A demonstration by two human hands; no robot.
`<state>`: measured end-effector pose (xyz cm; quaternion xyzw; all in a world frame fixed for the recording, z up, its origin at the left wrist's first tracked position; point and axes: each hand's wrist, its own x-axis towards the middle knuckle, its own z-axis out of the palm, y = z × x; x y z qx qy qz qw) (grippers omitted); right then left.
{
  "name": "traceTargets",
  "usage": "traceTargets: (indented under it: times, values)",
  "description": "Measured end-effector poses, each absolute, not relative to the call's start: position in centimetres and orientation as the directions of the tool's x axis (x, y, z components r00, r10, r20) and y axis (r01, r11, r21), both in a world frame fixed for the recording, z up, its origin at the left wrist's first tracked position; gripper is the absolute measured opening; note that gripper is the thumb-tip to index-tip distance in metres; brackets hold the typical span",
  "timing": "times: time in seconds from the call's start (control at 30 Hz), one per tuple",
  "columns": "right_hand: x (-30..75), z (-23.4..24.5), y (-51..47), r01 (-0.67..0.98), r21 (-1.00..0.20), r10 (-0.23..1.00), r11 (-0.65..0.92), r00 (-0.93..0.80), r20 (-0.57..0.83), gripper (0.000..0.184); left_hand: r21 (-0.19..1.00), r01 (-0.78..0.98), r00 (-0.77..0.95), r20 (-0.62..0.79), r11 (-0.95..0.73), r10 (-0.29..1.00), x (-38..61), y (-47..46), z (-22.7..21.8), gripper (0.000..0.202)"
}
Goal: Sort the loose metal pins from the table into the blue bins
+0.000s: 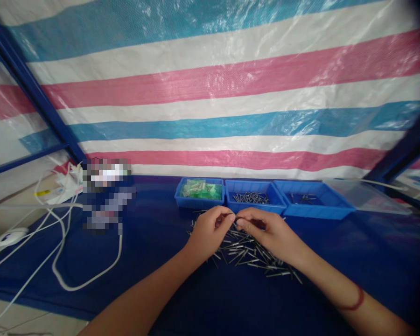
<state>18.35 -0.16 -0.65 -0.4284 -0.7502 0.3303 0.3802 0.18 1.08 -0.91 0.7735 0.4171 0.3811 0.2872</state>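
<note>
Over a loose pile of blind rivets [245, 254] on the blue tabletop, my two hands meet fingertip to fingertip. My left hand [210, 231] is closed in a pinch, thumb against forefinger. My right hand [271, 231] pinches from the other side, its fingers curled. A thin dark piece, apparently one blind rivet [235, 223], sits between the fingertips; most of it is hidden. Just behind the hands, the middle blue bin [282, 205] holds many more rivets, and the right blue bin [336, 210] holds fewer.
A left blue bin [199, 203] contains green-tinted plastic packets. A clear plastic sheet or lid [371, 198] lies right of the bins. White cables [61, 275] loop over the table's left side near a pixelated patch. Striped sheeting [231, 84] hangs behind, between blue frame posts [38, 93].
</note>
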Motion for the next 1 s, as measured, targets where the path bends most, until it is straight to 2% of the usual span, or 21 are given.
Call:
traceTargets:
  times: [0.23,0.53,0.63,0.87,1.0]
  values:
    - [18.19,-0.48,-0.33,0.337,-0.878,0.887,0.34,-0.424,0.181,0.027,0.782,0.39,0.329,0.375,-0.486,0.867,0.22,0.96,-0.75,0.016]
    - [17.7,-0.74,-0.48,0.306,-0.886,0.881,0.349,-0.428,0.199,0.026,0.76,0.373,0.364,0.409,-0.533,0.837,0.43,0.56,-0.23,0.012]
    - [17.71,-0.82,-0.41,0.314,-0.876,0.885,0.367,-0.407,0.225,0.025,0.754,0.368,0.374,0.417,-0.545,0.829,0.36,0.58,-0.15,0.012]
    - [18.22,-0.85,-0.11,0.345,-0.851,0.914,0.396,-0.235,0.33,0.025,0.753,0.367,0.365,0.423,-0.546,0.829,0.24,0.81,-0.24,0.012]
    - [18.6,-0.26,-0.22,0.475,-0.744,0.88,0.47,-0.187,0.436,0.025,0.675,0.443,0.422,0.423,-0.59,0.802,0.14,0.85,-0.7,0.015]
